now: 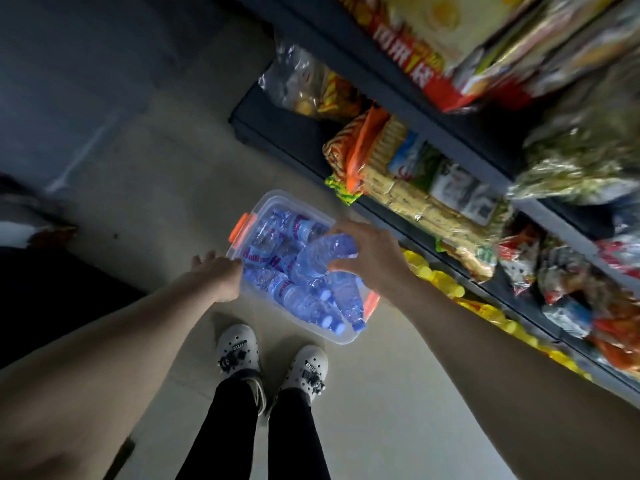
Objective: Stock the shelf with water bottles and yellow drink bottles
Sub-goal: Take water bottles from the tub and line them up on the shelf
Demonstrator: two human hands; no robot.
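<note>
Water bottle (329, 252) gripped in right hand (372, 258) fingers above bin (277, 202); left hand (221, 271) loose

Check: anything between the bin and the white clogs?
Head view: nothing; only bare floor lies between the clear bin and the clogs.

Dim light, pale smooth floor (145, 174). Dark wall (86, 46) at far left. Dark metal shelving (408, 109) runs along the right, packed with snack packets (391, 161)
</note>
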